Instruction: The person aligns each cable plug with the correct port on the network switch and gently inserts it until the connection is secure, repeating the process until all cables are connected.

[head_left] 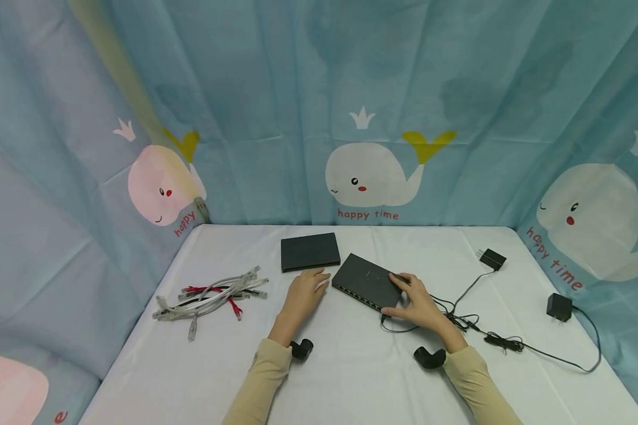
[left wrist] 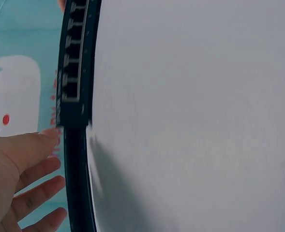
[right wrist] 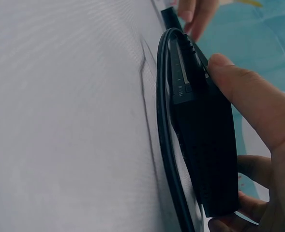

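A black network switch (head_left: 369,282) lies at an angle near the middle of the table, its row of ports (left wrist: 73,58) facing the near side. My right hand (head_left: 416,304) grips its right end, thumb at the near edge and fingers at the far edge. A black power plug (right wrist: 188,60) sits in the port side, close by the thumb. My left hand (head_left: 305,293) is just left of this switch with fingers loosely extended and nothing held. Beyond it lies a second black switch (head_left: 309,251), flat on the table.
A bundle of network cables (head_left: 218,295), grey, black and red, lies on the left. On the right are two black power adapters (head_left: 492,260) with tangled cords (head_left: 459,320) leading toward the gripped switch. A whale-print curtain (head_left: 276,177) hangs behind the white table (head_left: 345,383).
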Available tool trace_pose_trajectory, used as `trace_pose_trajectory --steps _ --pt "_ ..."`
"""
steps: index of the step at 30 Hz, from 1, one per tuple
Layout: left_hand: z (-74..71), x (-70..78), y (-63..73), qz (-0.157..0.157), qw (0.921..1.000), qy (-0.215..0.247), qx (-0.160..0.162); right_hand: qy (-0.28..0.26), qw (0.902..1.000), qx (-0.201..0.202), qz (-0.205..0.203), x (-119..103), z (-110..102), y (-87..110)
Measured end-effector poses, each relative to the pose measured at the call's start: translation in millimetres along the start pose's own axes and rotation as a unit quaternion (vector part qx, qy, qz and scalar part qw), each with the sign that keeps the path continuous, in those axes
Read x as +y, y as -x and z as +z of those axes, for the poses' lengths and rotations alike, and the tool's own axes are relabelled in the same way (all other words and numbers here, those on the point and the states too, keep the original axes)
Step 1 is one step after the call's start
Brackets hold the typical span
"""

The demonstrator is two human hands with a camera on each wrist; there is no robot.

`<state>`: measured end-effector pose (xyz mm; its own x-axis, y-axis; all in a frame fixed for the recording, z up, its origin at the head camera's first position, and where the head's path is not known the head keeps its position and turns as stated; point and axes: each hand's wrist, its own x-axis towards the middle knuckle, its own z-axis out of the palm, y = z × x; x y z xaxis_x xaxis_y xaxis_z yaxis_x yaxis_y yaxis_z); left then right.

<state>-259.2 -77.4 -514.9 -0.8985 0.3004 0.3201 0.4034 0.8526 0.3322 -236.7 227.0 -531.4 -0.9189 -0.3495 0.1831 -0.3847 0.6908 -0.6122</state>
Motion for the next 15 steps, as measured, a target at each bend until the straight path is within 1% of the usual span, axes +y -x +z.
trace_pose_trajectory --steps 2,5,11,15 --pt "-4.0 -6.0 3.7 -0.009 0.9999 -0.005 0.003 0.0 1.0 0.0 -0.002 -0.2 0.6 -0.7" --pt "-11.2 -14.1 9.0 -0.014 0.9997 -0.007 0.017 0.003 1.0 0.002 0.0 0.1 1.1 -1.1" --pt "-24.9 -29.9 18.5 -0.009 0.9987 -0.008 0.049 0.01 1.0 -0.001 -0.001 0.7 2.3 -1.3" --pt "-32.5 -41.3 23.4 0.003 0.9971 -0.009 0.075 0.01 0.9999 0.002 0.005 1.6 3.2 -0.3"
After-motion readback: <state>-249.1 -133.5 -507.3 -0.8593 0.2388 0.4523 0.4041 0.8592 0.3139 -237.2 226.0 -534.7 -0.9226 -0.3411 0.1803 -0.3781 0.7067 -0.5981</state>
